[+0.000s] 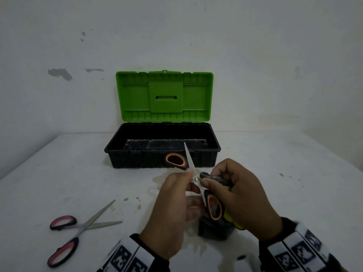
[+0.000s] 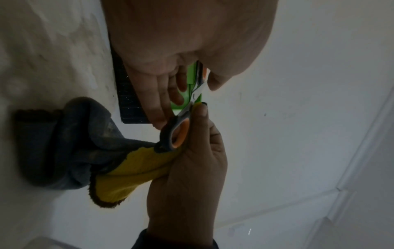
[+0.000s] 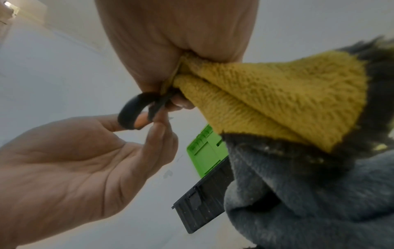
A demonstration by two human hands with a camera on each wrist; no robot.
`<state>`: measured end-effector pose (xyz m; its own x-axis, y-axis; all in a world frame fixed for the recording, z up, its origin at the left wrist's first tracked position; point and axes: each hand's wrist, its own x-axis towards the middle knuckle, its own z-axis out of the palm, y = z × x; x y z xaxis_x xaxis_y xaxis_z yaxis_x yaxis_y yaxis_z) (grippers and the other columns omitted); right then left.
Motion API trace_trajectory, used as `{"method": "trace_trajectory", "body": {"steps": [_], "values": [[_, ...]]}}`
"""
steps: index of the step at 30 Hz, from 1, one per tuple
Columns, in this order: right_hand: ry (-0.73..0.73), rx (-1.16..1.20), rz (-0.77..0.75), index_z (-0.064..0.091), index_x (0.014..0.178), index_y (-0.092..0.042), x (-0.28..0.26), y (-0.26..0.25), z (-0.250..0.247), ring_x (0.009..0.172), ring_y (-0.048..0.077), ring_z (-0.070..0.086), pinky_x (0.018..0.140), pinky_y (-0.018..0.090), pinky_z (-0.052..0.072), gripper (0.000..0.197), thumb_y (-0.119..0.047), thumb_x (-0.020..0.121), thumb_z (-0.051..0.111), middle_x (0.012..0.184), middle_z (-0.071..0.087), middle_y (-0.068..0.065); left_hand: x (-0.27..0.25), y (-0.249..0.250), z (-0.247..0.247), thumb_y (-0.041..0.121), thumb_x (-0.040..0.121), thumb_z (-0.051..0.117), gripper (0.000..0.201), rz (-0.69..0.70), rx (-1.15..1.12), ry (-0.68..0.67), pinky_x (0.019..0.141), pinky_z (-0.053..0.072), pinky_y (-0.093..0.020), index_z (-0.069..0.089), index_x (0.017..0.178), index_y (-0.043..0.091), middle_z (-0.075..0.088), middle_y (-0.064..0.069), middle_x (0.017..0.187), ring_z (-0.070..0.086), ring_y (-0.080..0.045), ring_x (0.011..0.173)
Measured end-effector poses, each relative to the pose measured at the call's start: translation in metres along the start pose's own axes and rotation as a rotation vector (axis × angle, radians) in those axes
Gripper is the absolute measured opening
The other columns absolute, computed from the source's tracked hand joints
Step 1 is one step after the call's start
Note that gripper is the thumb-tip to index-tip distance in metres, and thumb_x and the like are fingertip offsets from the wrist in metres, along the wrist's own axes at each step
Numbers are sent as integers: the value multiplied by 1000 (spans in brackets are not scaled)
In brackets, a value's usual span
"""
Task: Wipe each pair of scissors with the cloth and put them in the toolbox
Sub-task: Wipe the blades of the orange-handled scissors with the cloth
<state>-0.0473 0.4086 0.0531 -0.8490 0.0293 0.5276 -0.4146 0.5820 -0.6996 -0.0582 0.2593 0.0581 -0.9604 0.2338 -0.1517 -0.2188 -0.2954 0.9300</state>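
Observation:
Orange-and-black-handled scissors point(image 1: 196, 180) are held splayed open above the table, one blade pointing up toward the toolbox point(image 1: 137, 160). My left hand point(image 1: 188, 187) pinches them near the pivot, thumb on the blade. My right hand point(image 1: 211, 177) grips a yellow-and-grey cloth point(image 1: 218, 226) and presses it against the scissors point(image 2: 175, 133) beside the pivot; the cloth point(image 2: 132, 168) hangs down to the table. The toolbox is black, its green lid point(image 1: 165, 97) standing open. Red-and-black-handled scissors point(image 1: 78, 230) lie open on the table at the near left.
The white table point(image 1: 294, 173) meets a white wall right behind the toolbox. A small dark speck point(image 1: 241, 257) lies near the front edge between my wrists. The toolbox's black base point(image 3: 204, 202) and green lid point(image 3: 204, 151) show behind the cloth point(image 3: 277, 101).

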Motion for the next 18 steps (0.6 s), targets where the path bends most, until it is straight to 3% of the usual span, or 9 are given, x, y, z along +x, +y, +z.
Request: {"method": "trace_trajectory", "body": {"steps": [1,4,7,9,10,13,15,18], "values": [[11,4,6,59,78,-24,0,1,0,61,1,62,54,5,41,20,-20,83,78,74,67,-15,-1,-2,1,35,98,52,30,-5,5,-24,69,60,-51,59,110,9,64,-19,97,71,-34,73],[-6,-7,3,59,79,-25,2,3,0,62,6,61,55,8,42,19,-26,82,78,76,67,-12,-1,-7,-1,34,100,49,25,22,65,-27,53,52,-29,59,109,13,66,-11,80,65,-18,59],[-11,-4,7,58,77,-28,3,4,-3,61,4,59,55,7,41,21,-29,80,79,73,66,-17,0,-4,-2,40,100,46,26,107,149,56,48,44,-20,63,102,20,61,2,71,56,-8,55],[-26,-2,4,58,76,-30,3,3,-4,62,2,59,55,6,41,22,-28,80,79,74,65,-21,1,0,-2,44,99,42,34,166,190,116,55,44,-19,65,98,19,59,8,74,55,-8,66],[-30,3,1,58,76,-30,2,3,-4,62,1,60,55,6,41,21,-28,79,79,74,65,-23,2,1,-3,47,99,41,40,188,209,143,57,41,-21,63,96,14,55,5,74,51,-10,67],[-24,31,-23,58,77,-29,1,2,-1,62,-1,60,55,5,41,18,-33,79,76,73,65,-24,5,0,-3,46,98,41,48,280,245,171,46,29,-21,59,97,2,40,-1,67,33,-12,55],[-10,37,-45,59,79,-28,0,0,1,65,-1,61,57,4,42,18,-43,78,69,79,66,-21,5,-1,-2,42,99,42,39,363,263,158,42,26,-22,64,94,10,39,2,60,29,-12,50],[85,7,-71,60,81,-28,-1,1,5,70,5,60,60,6,43,25,-50,81,73,75,63,-11,8,-6,-3,42,98,44,31,507,369,185,44,35,-23,66,87,22,49,-1,60,38,-10,50]]}}
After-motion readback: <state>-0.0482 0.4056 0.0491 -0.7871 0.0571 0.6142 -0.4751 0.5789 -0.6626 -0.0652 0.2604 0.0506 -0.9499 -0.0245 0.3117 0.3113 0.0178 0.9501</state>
